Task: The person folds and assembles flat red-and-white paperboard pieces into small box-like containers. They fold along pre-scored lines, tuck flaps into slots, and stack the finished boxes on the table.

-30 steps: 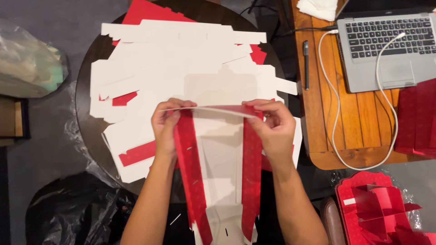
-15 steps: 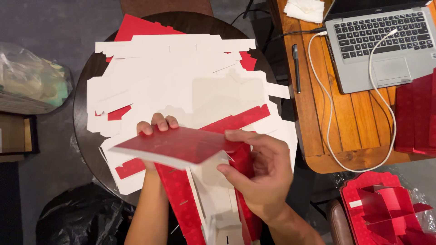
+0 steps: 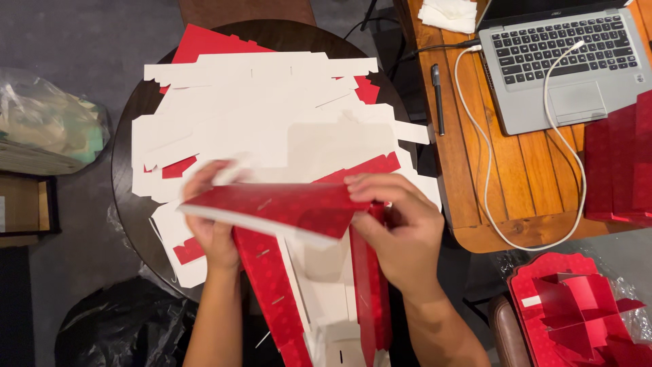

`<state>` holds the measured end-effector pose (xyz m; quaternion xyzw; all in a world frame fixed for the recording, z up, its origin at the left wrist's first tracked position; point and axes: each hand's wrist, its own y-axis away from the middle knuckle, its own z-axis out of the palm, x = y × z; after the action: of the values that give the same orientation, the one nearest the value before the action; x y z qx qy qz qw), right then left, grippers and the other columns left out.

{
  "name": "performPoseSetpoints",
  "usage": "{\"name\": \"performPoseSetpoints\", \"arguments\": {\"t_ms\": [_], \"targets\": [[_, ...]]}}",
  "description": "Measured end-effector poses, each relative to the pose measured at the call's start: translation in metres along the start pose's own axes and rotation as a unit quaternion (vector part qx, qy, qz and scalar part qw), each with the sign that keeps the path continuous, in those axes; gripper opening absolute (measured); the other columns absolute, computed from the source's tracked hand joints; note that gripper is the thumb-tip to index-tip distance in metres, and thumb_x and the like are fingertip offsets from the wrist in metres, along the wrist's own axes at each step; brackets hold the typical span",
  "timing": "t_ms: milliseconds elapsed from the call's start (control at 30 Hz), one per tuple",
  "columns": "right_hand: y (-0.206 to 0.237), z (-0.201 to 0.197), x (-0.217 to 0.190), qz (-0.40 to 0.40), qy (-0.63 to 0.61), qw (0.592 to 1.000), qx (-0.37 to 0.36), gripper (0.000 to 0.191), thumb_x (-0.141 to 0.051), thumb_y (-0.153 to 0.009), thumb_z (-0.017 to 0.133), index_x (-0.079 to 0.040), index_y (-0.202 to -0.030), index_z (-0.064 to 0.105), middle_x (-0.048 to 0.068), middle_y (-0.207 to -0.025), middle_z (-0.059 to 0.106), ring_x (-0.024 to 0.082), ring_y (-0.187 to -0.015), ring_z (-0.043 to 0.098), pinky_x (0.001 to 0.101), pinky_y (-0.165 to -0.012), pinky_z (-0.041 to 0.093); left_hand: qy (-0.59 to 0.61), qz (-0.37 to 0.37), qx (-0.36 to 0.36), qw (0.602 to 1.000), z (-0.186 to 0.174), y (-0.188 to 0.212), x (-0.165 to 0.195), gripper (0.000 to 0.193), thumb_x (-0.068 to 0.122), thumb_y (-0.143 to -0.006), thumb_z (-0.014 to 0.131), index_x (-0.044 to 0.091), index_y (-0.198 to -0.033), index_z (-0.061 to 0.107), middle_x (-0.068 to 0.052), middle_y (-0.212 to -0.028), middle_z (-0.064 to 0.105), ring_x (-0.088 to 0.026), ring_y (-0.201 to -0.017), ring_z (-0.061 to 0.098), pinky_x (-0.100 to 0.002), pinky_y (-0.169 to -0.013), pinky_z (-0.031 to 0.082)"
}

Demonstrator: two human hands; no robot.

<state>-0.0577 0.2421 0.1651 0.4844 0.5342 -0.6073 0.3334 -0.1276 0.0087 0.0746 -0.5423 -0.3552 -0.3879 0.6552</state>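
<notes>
Head view looks down on a round dark table [image 3: 129, 146] heaped with flat white and red carton blanks [image 3: 272, 109]. Both hands hold one red box blank [image 3: 285, 211] above the near edge of that heap, just in front of the person. Left hand [image 3: 210, 228] grips the folded red flap at its left end, fingers curled over the top edge and partly blurred. Right hand [image 3: 397, 231] pinches the flap's right end, fingertips on the red surface and thumb tucked beneath. From the flap, two red side panels run down toward the person, with the white inner face of the blank showing between them. Right of the table stands a wooden desk [image 3: 523, 183] bearing a laptop [image 3: 564, 61], a white cable [image 3: 485, 170] and a pen [image 3: 438, 98]. Folded red boxes [image 3: 577, 306] lie at lower right.
</notes>
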Motion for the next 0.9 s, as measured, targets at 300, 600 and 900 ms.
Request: {"name": "performPoseSetpoints", "arguments": {"t_ms": [300, 600, 900], "targets": [[-0.011, 0.001, -0.005, -0.026, 0.011, 0.998, 0.057, 0.026, 0.019, -0.086, 0.064, 0.005, -0.108, 0.068, 0.014, -0.113, 0.07, 0.025, -0.114, 0.071, 0.0348, -0.096, 0.059, -0.371, 0.321, -0.182, 0.852, 0.03, 0.025, 0.116, 0.016, 0.021, -0.086, 0.077, 0.014, -0.099, 0.07, -0.007, -0.095, 0.068, -0.029, -0.096, 0.065, -0.042, -0.089, 0.055], [0.028, 0.008, -0.058, -0.14, 0.071, 0.986, 0.056, 0.036, 0.015, -0.075, 0.074, 0.004, -0.104, 0.056, 0.022, -0.113, 0.07, 0.038, -0.117, 0.072, 0.0428, -0.101, 0.06, -0.497, 0.342, -0.29, 0.743, 0.06, -0.014, 0.224, 0.025, 0.02, -0.087, 0.074, 0.016, -0.112, 0.075, -0.005, -0.107, 0.074, -0.024, -0.103, 0.073, -0.041, -0.091, 0.054], [0.072, 0.026, -0.038, -0.124, -0.05, 0.991, -0.024, 0.052, 0.018, -0.076, 0.079, -0.004, -0.099, 0.038, 0.025, -0.119, 0.069, 0.043, -0.125, 0.069, 0.049, -0.104, 0.059, -0.417, 0.276, -0.389, 0.774, 0.028, -0.016, 0.231, 0.036, 0.023, -0.078, 0.069, 0.007, -0.11, 0.074, -0.01, -0.111, 0.075, -0.027, -0.109, 0.072, -0.041, -0.088, 0.057]]}}
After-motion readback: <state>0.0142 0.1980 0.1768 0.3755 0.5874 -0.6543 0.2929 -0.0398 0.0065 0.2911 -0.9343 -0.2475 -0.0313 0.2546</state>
